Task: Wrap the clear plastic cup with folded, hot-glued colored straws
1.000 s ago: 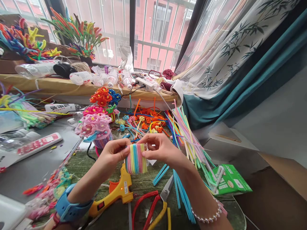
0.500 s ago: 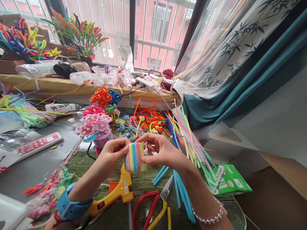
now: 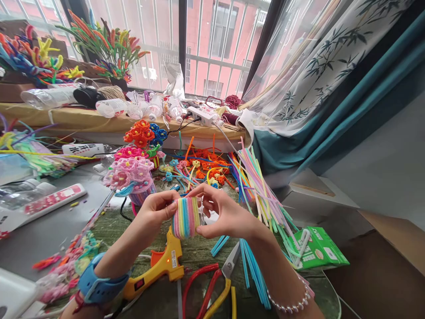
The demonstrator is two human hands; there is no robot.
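A striped pastel band (image 3: pixel 186 218) is held up above a cluttered table (image 3: pixel 114 223).
It is pinched at its left side by the left hand (image 3: pixel 157 210), while its right edge is touched by the right thumb, the fingers of the right hand (image 3: pixel 222 213) being curved. Below, a yellow glue gun (image 3: pixel 162 265) is laid near red-and-yellow-handled scissors (image 3: pixel 217 280); blue stems (image 3: pixel 254 272) are partly covered by the right forearm (image 3: pixel 270 250).

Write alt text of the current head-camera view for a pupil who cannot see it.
A left hand grips a small pastel-striped piece while the right hand touches its other side, above a green table. Nearer the viewer are a yellow glue gun and scissors; pink fuzzy flowers stand left, pastel stems lie right.
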